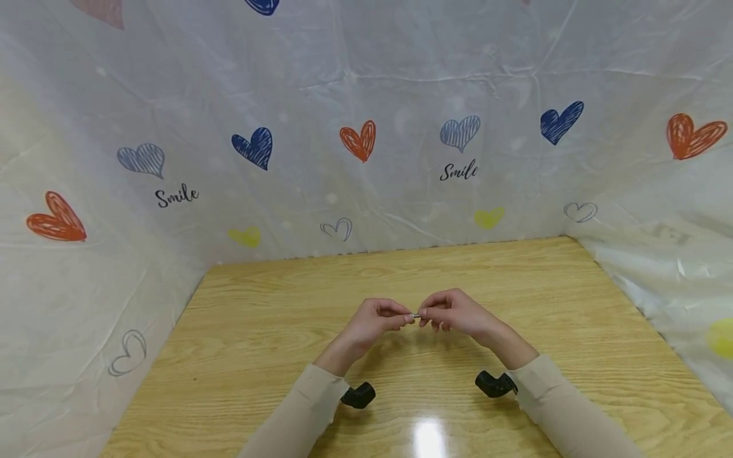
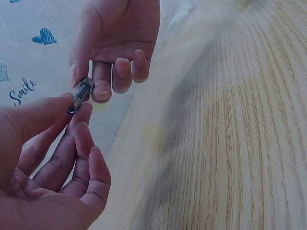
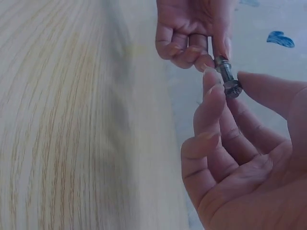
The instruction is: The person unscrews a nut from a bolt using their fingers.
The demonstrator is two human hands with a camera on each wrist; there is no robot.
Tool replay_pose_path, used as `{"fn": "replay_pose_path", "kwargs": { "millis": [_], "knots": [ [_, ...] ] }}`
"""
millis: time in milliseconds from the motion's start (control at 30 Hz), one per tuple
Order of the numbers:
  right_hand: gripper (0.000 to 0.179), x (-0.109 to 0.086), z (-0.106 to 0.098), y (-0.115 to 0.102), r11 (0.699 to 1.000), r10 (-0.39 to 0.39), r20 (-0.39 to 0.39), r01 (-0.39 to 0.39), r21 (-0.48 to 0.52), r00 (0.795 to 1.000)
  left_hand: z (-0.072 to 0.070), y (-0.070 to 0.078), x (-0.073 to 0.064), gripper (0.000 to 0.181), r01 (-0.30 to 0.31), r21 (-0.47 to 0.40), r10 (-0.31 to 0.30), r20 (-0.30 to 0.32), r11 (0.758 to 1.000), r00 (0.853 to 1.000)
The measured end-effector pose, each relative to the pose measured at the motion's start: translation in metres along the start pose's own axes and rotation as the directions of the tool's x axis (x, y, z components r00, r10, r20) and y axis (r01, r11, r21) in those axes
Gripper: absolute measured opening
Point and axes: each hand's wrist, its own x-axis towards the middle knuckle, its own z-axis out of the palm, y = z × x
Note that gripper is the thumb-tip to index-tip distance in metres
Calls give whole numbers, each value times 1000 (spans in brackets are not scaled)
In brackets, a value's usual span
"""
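Note:
A small silver metal bolt (image 3: 227,75) with a threaded shank is held in the air between both hands, above the wooden table. My right hand (image 1: 458,313) pinches its hex head (image 3: 233,89) between thumb and fingers. At the other end, my left hand (image 1: 372,321) pinches what looks like a nut (image 2: 72,109), partly covered by the fingertips. The thread shows between the two hands in both wrist views. In the head view the bolt (image 1: 416,315) is only a small grey sliver between the fingertips.
The wood-grain table (image 1: 258,331) lies under both hands. A whitish sheet (image 1: 401,184) printed with hearts and "Smile" hangs behind it and along both sides. Black curved pieces (image 1: 359,395) stick out by both sleeve cuffs.

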Motion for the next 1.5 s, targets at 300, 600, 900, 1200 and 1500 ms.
{"fn": "replay_pose_path", "kwargs": {
  "millis": [300, 600, 900, 1200, 1500],
  "knots": [
    [42, -1, 1, -1, 999, 9, -19, -8, 42, 1000, -2, -1, -2, 14, -5, -25, 5, -8, 1000, 1000],
    [35, -1, -2, -3, 1000, 27, -33, -27, -2, 999, -2, 2, -3, 14, -14, -31, 13, -13, 999, 1000],
    [24, -1, -1, -3, 1000, 17, -40, -17, 0, 999, -2, 0, -3, 15, -4, -30, 4, -12, 1000, 1000],
    [27, -2, 0, -4, 1000, -5, -29, 5, 17, 1000, -3, 1, -4, 14, -18, -30, 18, -17, 999, 1000],
    [37, 0, 1, -7, 1000, 10, -7, -10, -1, 1000, -3, 5, -4, 13, -18, -43, 17, -21, 999, 1000]
  ]
}}
